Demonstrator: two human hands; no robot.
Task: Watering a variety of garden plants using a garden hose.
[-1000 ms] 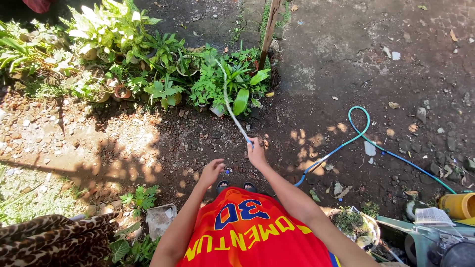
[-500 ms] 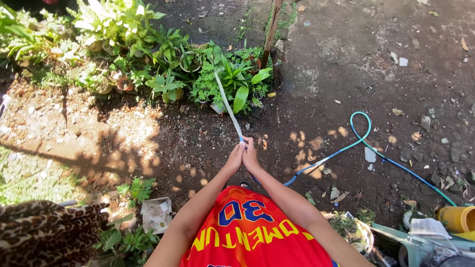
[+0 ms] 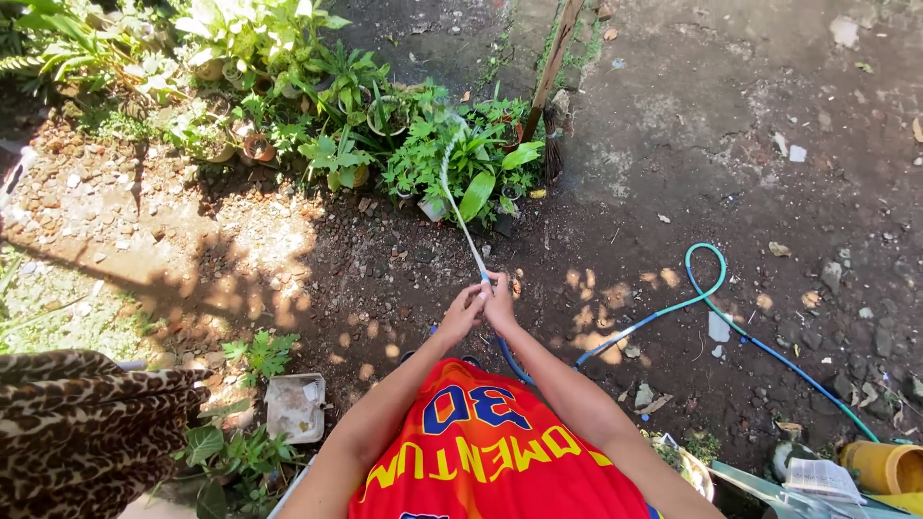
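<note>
Hose end: pinched between both hands at the fingertips, nozzle hidden under the fingers
Hose (image 3: 673,309): blue-green, trailed from below the hands out to the right across the dirt, looped once, then ran on toward the lower right corner
Water jet (image 3: 460,213): thin white stream, left the grip upward and slightly left, arced into the potted plants (image 3: 452,159)
Left hand (image 3: 463,312): grip pressed closed around the hose tip, fingers curled, touching the right hand
Right hand (image 3: 500,300): grip closed on the same tip, thumb side against the left hand, knuckles up
Arms: both stretched forward from the body, forearms converging to a point over the dark wet soil, elbows wide apart beside the orange jersey (image 3: 490,452)
Ground under the hands: damp brown dirt (image 3: 385,279) with pebbles and patches of sunlight
Wooden stake (image 3: 553,62): leaned upright just right of the plants, well beyond the hands
Lower left: leopard-print cloth (image 3: 77,423), a pale square container (image 3: 293,406) among small weeds
Lower right: yellow pot (image 3: 885,466) lying on its side near the far stretch of hose
</note>
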